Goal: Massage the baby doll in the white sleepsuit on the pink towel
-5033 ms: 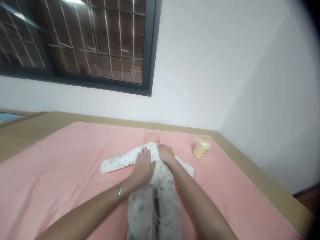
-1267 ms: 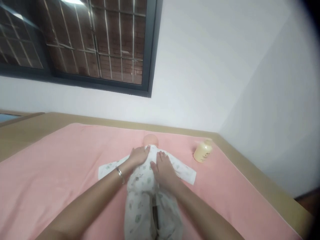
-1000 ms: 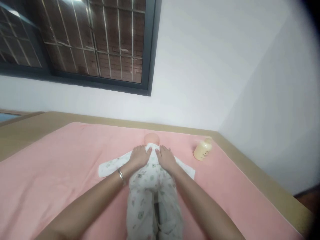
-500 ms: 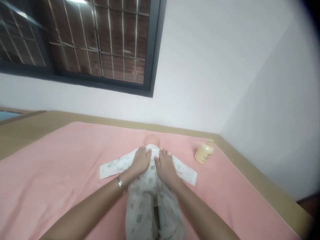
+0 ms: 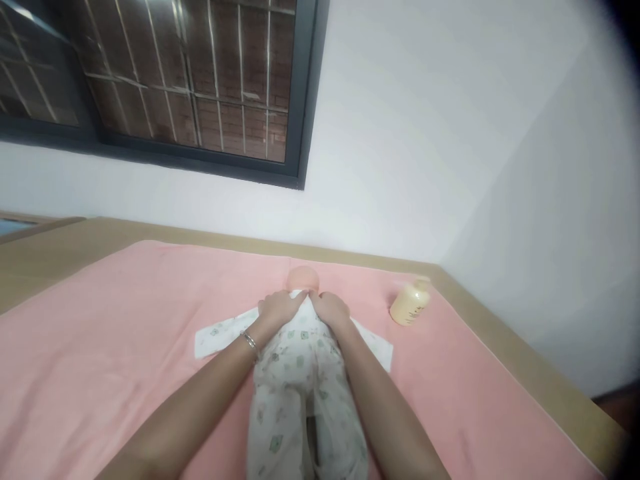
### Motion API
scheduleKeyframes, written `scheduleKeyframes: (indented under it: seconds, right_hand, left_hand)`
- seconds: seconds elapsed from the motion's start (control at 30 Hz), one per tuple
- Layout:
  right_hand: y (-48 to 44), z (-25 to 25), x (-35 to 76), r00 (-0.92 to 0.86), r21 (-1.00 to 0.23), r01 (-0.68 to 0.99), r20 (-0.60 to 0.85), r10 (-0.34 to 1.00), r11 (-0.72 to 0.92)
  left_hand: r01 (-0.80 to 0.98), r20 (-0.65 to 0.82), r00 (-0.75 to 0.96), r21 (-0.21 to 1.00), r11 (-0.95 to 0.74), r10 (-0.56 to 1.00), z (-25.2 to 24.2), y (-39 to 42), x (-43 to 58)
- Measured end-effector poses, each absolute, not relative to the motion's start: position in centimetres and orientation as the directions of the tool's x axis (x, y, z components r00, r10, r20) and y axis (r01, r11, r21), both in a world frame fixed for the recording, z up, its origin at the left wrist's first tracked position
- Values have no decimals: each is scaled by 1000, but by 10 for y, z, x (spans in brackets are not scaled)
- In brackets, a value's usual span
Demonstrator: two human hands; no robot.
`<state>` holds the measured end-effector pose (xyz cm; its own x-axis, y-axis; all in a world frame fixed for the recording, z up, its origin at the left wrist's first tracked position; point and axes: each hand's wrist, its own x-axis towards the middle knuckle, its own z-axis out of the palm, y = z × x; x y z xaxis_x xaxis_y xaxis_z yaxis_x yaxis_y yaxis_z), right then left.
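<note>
A baby doll (image 5: pixel 303 279) lies on its back, head away from me, in a white printed bodysuit (image 5: pixel 300 363) with its sleeves spread to both sides. My left hand (image 5: pixel 280 309) is closed around the garment at the left shoulder, thumb by the collar. At the right shoulder, my right hand (image 5: pixel 329 308) is closed the same way. The two thumbs nearly meet below the doll's head. Most of the other fingertips are hidden behind the shoulders. A silver bracelet (image 5: pixel 249 340) circles my left wrist.
A pink sheet (image 5: pixel 125 320) covers the wooden surface (image 5: pixel 60 267) under the doll. Right of the doll stands a pale yellow pump bottle (image 5: pixel 410 303). Behind are a white wall (image 5: pixel 390 133) and a barred window (image 5: pixel 200 80).
Both hands went from lying flat on the doll's chest, fingers stretched out, to curling around its shoulders with thumbs drawn together at the collar. The view has shifted slightly.
</note>
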<state>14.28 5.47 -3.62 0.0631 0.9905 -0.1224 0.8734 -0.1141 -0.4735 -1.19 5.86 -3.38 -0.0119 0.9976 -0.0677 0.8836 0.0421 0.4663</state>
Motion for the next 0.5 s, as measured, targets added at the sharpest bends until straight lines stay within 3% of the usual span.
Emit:
scheduleKeyframes:
  seconds: [0.33, 0.5]
  right_hand:
    - [56, -51, 138, 123, -435, 893, -18, 992, -119]
    - [56, -52, 139, 130, -419, 897, -51, 990, -140]
  left_hand:
    - [900, -32, -54, 431, 62, 998, -48, 64, -10]
    - [906, -19, -46, 420, 50, 999, -49, 67, -10]
